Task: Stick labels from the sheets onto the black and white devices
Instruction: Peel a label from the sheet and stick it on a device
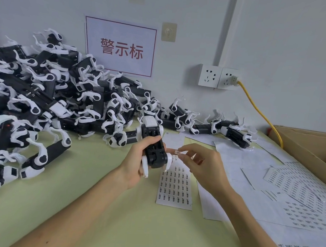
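Left hand (136, 160) at centre frame, fingers (149, 140) wrapped round one device (153, 147), held above the worktop (114, 206). Right hand (203, 164) just right of it, thumb and forefinger pinching a small label (178, 152). The label sits right beside the device's white lower-right corner; can't tell if it's touching. Sheet (175, 188) lies flat on the worktop below both hands. More sheets (297, 200) are spread at lower right. Big pile (44, 95) of devices at upper left, with a few more along the wall. Box (310, 149) at the right edge. Sign (121, 47), sockets (218, 77) and yellow cable (259, 110) on the wall.
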`<state>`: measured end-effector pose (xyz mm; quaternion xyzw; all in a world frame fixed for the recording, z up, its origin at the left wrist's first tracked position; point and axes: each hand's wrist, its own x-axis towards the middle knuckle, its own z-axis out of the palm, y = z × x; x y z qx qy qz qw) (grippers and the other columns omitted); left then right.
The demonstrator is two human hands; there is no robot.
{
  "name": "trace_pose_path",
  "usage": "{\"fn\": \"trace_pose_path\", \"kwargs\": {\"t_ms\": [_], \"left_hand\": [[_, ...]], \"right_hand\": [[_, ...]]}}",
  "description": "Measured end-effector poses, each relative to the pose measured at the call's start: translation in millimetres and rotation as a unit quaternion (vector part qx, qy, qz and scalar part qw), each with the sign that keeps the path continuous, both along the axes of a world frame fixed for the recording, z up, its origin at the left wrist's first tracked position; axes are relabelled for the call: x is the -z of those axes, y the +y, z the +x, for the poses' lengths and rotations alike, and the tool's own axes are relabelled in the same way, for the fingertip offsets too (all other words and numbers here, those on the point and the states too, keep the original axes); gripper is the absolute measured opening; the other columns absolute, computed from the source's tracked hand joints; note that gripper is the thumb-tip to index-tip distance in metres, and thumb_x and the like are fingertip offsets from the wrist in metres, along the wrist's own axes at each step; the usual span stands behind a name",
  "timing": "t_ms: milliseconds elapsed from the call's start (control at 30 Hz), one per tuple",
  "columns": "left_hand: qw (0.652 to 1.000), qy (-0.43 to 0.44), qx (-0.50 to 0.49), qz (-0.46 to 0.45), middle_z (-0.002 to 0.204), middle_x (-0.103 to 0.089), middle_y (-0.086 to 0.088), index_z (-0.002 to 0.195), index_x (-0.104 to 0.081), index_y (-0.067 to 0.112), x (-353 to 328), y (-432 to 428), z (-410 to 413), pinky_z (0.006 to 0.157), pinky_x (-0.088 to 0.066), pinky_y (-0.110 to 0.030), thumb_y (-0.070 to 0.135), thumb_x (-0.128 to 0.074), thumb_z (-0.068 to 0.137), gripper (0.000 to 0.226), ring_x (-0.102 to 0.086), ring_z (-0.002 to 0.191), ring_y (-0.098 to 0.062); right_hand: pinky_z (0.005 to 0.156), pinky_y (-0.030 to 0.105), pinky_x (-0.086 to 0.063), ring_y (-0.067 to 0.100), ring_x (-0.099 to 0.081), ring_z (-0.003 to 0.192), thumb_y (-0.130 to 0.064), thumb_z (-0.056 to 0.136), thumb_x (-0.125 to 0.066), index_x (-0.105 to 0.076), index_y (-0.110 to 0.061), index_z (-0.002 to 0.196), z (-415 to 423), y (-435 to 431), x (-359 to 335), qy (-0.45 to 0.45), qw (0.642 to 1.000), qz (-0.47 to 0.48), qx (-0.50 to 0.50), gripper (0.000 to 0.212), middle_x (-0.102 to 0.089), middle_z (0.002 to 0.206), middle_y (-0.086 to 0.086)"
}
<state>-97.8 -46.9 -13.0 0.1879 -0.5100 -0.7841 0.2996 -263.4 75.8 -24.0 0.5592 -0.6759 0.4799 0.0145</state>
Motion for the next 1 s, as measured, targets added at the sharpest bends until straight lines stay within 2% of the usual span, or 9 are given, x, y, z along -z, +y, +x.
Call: {"fn": "trace_pose_path", "kwargs": {"t_ms": [133, 333, 400, 467, 567, 700, 800, 1000], "left_hand": [[1.0, 0.017, -0.002, 0.007, 0.082, -0.066, -0.005, 0.09, -0.062, 0.011, -1, 0, -1, 0.095, -0.043, -0.049, 0.034, -0.067, 0.079, 0.026, -0.056, 0.103, -0.04], [1.0, -0.004, 0.006, -0.022, 0.084, -0.066, -0.005, 0.081, -0.066, 0.012, 0, 0, 0, 0.1, -0.042, -0.05, 0.033, -0.072, 0.079, 0.022, -0.06, 0.104, -0.042], [0.999, -0.014, 0.014, -0.032, 0.085, -0.066, -0.006, 0.078, -0.067, 0.013, 1, 1, 0, 0.104, -0.043, -0.054, 0.037, -0.068, 0.078, 0.024, -0.061, 0.103, -0.042], [0.999, -0.019, 0.024, -0.04, 0.09, -0.064, -0.01, 0.081, -0.066, 0.012, 2, 1, -1, 0.108, -0.043, -0.057, 0.038, -0.067, 0.078, 0.026, -0.06, 0.103, -0.042], [0.998, -0.023, 0.036, -0.052, 0.099, -0.06, -0.016, 0.083, -0.064, 0.011, 1, 3, 0, 0.094, -0.047, -0.046, 0.04, -0.065, 0.079, 0.029, -0.058, 0.103, -0.041], [0.997, -0.031, 0.049, -0.059, 0.092, -0.062, -0.012, 0.079, -0.067, 0.013, -1, 6, 2, 0.085, -0.05, -0.036, 0.041, -0.066, 0.078, 0.028, -0.061, 0.101, -0.04], [0.994, -0.036, 0.065, -0.076, 0.086, -0.063, -0.01, 0.079, -0.067, 0.013, -2, 8, 2, 0.074, -0.054, -0.029, 0.041, -0.064, 0.079, 0.028, -0.061, 0.099, -0.038], [0.991, -0.05, 0.075, -0.095, 0.084, -0.063, -0.009, 0.079, -0.068, 0.015, -3, 10, 4, 0.077, -0.051, -0.03, 0.042, -0.063, 0.082, 0.028, -0.061, 0.094, -0.032]], "right_hand": [[0.057, 0.013, -0.043, 0.008, -0.057, 0.061, -0.033, 0.087, -0.08, -0.067, -0.054, 0.088, -2, 0, -1, 0.015, 1.0, -0.003, 0.026, 0.025, -0.066, 0.077, -0.022], [0.06, 0.012, -0.045, 0.007, -0.062, 0.068, -0.026, 0.088, -0.077, -0.064, -0.055, 0.09, -2, 0, 0, 0.034, 0.999, -0.004, 0.036, 0.032, -0.066, 0.084, -0.025], [0.061, 0.011, -0.044, 0.007, -0.062, 0.069, -0.024, 0.089, -0.078, -0.067, -0.051, 0.092, -1, 0, 0, 0.036, 0.999, -0.019, 0.029, 0.029, -0.067, 0.084, -0.023], [0.061, 0.009, -0.043, 0.008, -0.061, 0.068, -0.02, 0.088, -0.079, -0.074, -0.039, 0.092, 0, -1, 1, 0.045, 0.998, -0.031, 0.024, 0.02, -0.068, 0.08, -0.02], [0.061, 0.01, -0.042, 0.011, -0.06, 0.068, -0.013, 0.085, -0.082, -0.078, -0.028, 0.091, 0, -1, 1, 0.058, 0.997, -0.032, 0.028, 0.016, -0.066, 0.077, -0.02], [0.059, 0.013, -0.043, 0.013, -0.058, 0.067, -0.012, 0.084, -0.081, -0.077, -0.029, 0.091, 0, 1, 1, 0.063, 0.996, -0.036, 0.046, 0.018, -0.065, 0.076, -0.021], [0.059, 0.021, -0.047, 0.013, -0.058, 0.066, -0.015, 0.085, -0.081, -0.076, -0.031, 0.09, 1, 1, 0, 0.07, 0.996, -0.025, 0.059, 0.017, -0.064, 0.075, -0.019], [0.061, 0.029, -0.05, 0.011, -0.058, 0.065, -0.016, 0.085, -0.08, -0.072, -0.03, 0.087, 1, 3, -1, 0.095, 0.993, -0.005, 0.071, 0.016, -0.063, 0.076, -0.019]]}}
